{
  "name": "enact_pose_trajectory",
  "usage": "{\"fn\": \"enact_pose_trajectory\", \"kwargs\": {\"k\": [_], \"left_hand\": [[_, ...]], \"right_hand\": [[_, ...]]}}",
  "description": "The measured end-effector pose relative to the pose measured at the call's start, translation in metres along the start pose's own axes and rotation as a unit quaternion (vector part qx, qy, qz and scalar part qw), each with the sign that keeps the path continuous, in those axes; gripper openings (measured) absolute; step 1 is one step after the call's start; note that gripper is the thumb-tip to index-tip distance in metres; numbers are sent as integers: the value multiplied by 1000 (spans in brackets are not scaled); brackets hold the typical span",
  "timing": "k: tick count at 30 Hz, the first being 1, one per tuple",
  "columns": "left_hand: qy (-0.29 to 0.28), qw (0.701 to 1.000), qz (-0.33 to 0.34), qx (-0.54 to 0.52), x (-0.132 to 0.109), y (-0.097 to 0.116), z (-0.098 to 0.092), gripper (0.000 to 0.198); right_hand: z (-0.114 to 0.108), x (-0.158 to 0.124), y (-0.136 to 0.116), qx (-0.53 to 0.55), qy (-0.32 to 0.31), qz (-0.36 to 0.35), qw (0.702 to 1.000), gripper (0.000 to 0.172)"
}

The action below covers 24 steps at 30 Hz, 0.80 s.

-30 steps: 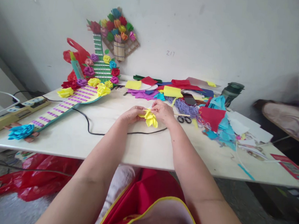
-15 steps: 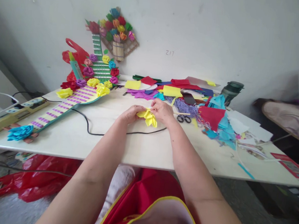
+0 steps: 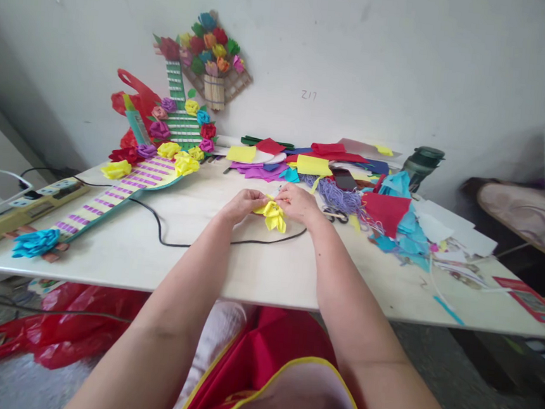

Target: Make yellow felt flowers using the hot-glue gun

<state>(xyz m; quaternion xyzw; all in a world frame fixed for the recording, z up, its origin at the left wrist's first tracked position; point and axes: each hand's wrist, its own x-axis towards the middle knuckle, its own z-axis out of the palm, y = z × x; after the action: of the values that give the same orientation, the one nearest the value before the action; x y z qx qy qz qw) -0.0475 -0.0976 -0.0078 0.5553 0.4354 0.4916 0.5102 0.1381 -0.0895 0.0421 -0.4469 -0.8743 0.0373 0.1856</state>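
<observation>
A yellow crepe-paper flower (image 3: 272, 217) with drooping petals is held between my two hands just above the table, in the middle of the head view. My left hand (image 3: 245, 204) pinches its left side with closed fingers. At its top right, my right hand (image 3: 297, 204) is closed on the flower too, the fingertips partly hiding its base. A thin wooden stick (image 3: 331, 215) shows past the right hand, in front of black scissors (image 3: 341, 217); whether the hand holds it is hidden.
A black cable (image 3: 173, 245) crosses the white table (image 3: 266, 280). To the left lie a flower-trimmed guitar-shaped craft (image 3: 125, 191) and a power strip (image 3: 23, 214). Coloured paper (image 3: 314, 165), purple yarn (image 3: 337, 196), a phone (image 3: 344, 179) and a dark bottle (image 3: 423, 167) sit at the back and right.
My hands and the yellow flower have shifted slightly, with the flower a little to the right and turned. The stick beyond my right hand sits lower and shows less length.
</observation>
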Motion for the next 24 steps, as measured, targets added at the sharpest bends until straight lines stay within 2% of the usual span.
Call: {"fn": "enact_pose_trajectory", "kwargs": {"k": [4,7,15,24], "left_hand": [[8,998,36,46,-2,4,2,40],[9,997,50,56,-3,4,3,40],[-2,996,-28,-82,0,1,3,25],[30,988,-94,-123,5,1,5,12]], "right_hand": [[0,1,3,-4,-20,-1,1000,24],[-1,1,5,-2,-10,-10,1000,21],[-1,-1,2,-2,32,-39,999,15],[-2,-3,-7,-3,44,-20,999,15]]}}
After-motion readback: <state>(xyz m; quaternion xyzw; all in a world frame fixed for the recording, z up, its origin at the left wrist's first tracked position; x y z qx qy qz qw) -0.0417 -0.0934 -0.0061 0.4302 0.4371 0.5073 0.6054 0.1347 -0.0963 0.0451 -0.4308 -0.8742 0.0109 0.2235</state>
